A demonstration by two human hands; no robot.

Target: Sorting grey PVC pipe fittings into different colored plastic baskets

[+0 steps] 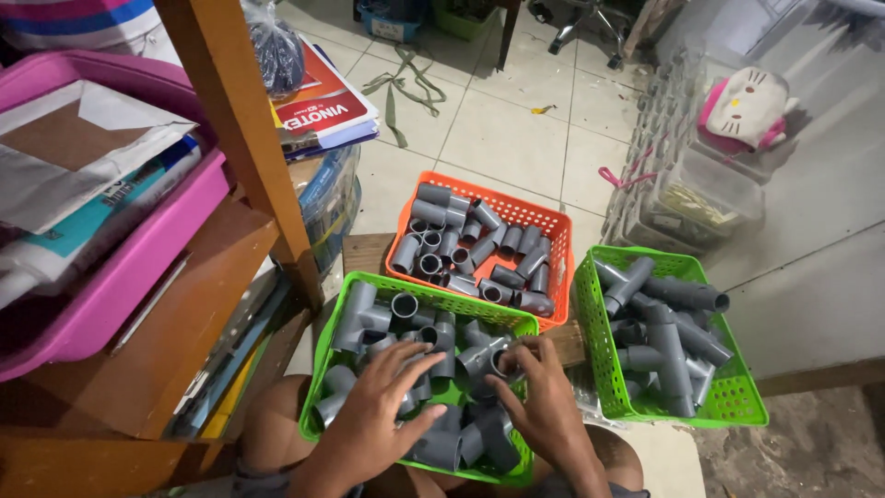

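A green basket (324, 364) full of several grey pipe tee fittings rests on my knees. My left hand (383, 410) lies spread over the fittings in its middle, fingers apart, touching them. My right hand (544, 401) reaches into the same basket and its fingers close around a grey fitting (502, 361) near the right wall. An orange basket (553, 221) of short grey couplings stands behind on a wooden board. A second green basket (737, 397) with longer grey tees sits to the right.
A wooden shelf post (244, 129) and a pink bin (138, 267) with papers stand at the left. Clear plastic boxes (701, 194) and a white and pink plush item (751, 106) sit at the far right. Tiled floor (507, 129) lies beyond.
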